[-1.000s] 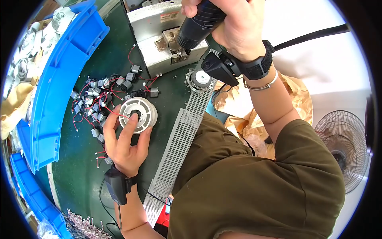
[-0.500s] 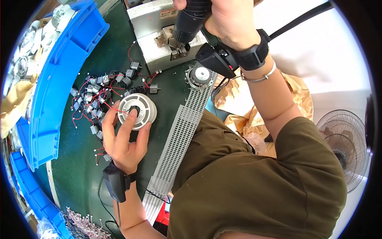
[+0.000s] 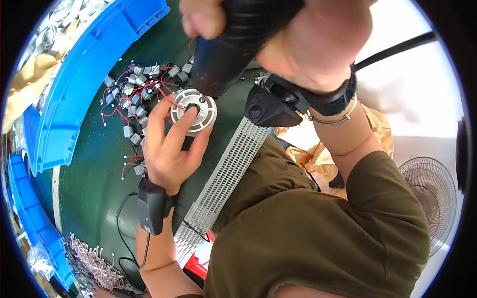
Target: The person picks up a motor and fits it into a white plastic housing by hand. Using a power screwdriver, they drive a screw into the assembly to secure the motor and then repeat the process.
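Two hands meet at one white wheel [image 3: 208,111], just beside a heap of motors [image 3: 141,89] on the green surface [image 3: 94,193]. The left hand [image 3: 171,151] pinches the wheel by its sides, one fingertip over the hub, hiding the middle; its underside is out of sight. The right hand [image 3: 318,44], blurred and cut off above, wraps around a black driver [image 3: 223,62], whose top also leaves the view. The driver's nose covers part of the wheel's upper rim; whether its tip touches is hard to tell. A pale mark on the left wrist box [image 3: 152,208] is too small to read. Half a second ago the driver was over a metal block; now it is at the wheel, which shows higher and further right
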`<state>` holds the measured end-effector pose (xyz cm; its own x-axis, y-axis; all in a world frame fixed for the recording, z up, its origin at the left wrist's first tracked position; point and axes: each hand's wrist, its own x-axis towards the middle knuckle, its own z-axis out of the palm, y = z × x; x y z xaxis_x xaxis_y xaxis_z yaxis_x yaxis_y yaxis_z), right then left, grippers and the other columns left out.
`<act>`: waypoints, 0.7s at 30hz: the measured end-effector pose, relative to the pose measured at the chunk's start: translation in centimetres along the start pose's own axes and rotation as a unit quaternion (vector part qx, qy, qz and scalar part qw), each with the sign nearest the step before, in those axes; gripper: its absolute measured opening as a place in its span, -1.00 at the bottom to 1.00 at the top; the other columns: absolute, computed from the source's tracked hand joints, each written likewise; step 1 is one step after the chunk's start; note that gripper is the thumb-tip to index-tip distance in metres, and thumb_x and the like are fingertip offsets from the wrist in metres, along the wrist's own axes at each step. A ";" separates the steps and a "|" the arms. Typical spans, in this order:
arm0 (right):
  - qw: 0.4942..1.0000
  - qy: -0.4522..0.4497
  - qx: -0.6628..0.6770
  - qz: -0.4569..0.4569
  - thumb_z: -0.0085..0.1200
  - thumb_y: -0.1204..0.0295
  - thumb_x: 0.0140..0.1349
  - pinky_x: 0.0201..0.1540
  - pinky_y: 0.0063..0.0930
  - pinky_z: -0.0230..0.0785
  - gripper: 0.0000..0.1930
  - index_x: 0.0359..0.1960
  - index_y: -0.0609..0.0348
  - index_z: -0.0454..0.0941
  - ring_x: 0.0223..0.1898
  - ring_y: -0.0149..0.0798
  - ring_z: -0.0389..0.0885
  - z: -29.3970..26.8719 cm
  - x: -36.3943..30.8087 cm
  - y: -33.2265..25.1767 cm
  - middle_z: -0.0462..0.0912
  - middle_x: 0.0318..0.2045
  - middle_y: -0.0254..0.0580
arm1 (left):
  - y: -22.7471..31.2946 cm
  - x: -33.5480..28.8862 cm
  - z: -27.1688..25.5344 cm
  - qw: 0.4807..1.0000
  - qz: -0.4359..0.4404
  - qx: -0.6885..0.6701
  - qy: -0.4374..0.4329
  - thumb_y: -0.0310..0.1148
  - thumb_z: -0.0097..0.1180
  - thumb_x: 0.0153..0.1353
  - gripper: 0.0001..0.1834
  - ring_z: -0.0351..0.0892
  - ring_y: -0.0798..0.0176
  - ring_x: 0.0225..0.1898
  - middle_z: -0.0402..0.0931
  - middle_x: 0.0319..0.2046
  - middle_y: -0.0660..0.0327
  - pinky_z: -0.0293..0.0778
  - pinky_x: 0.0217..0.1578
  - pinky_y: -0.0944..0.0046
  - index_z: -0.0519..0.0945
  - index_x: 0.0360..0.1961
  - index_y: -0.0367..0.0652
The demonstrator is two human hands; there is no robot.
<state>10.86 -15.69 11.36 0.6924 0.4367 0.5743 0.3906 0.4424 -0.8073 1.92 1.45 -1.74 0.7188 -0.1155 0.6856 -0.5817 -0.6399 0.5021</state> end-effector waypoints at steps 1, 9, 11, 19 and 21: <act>1.000 -0.004 0.003 0.002 0.01 0.50 0.16 -0.50 -0.48 0.41 -0.58 0.02 0.47 0.24 -0.63 -0.28 0.46 0.7 0.0 0.2 0.47 -0.57 -0.14 | -0.1 0.0 0.0 1.000 -0.003 0.003 0.003 -0.53 0.39 -0.23 -0.60 0.58 -0.04 -0.22 0.44 -0.09 -0.12 0.57 -0.29 0.19 0.60 -0.25 -0.27; 0.999 -0.020 0.017 0.021 0.00 0.50 0.16 -0.50 -0.49 0.41 -0.59 0.01 0.46 0.24 -0.63 -0.28 0.46 1.8 0.2 1.0 0.47 -0.57 -0.14 | -0.1 0.0 0.0 1.000 0.009 0.020 0.007 -0.49 0.39 -0.23 -0.62 0.57 -0.02 -0.27 0.45 -0.10 -0.10 0.54 -0.34 0.20 0.60 -0.28 -0.27; 0.999 -0.021 0.019 0.025 0.00 0.50 0.16 -0.50 -0.49 0.40 -0.59 0.01 0.46 0.24 -0.63 -0.28 0.46 1.6 0.1 0.9 0.47 -0.56 -0.14 | -0.2 0.0 0.2 1.000 0.008 0.013 0.012 -0.49 0.39 -0.24 -0.62 0.57 -0.02 -0.27 0.45 -0.11 -0.09 0.54 -0.35 0.19 0.60 -0.29 -0.27; 0.999 -0.022 0.029 0.039 0.00 0.50 0.16 -0.49 -0.49 0.40 -0.60 0.01 0.46 0.25 -0.62 -0.29 0.46 1.2 -0.1 1.0 0.47 -0.56 -0.14 | -0.3 -0.1 0.3 1.000 0.011 0.007 0.020 -0.49 0.39 -0.25 -0.62 0.57 0.01 -0.31 0.46 -0.13 -0.09 0.53 -0.41 0.23 0.60 -0.30 -0.26; 0.998 -0.022 0.032 0.043 0.00 0.51 0.16 -0.49 -0.49 0.40 -0.60 0.01 0.46 0.25 -0.62 -0.29 0.46 1.1 0.0 1.3 0.47 -0.56 -0.14 | -0.4 -0.1 0.3 1.000 0.012 0.006 0.021 -0.49 0.39 -0.25 -0.62 0.58 0.01 -0.31 0.46 -0.13 -0.09 0.53 -0.41 0.23 0.60 -0.30 -0.26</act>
<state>10.76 -14.25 10.46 0.6938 0.5078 0.5106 0.2912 0.4507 -0.8439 2.18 1.45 -2.19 0.6878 -0.0994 0.7190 -0.5939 -0.6466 0.4788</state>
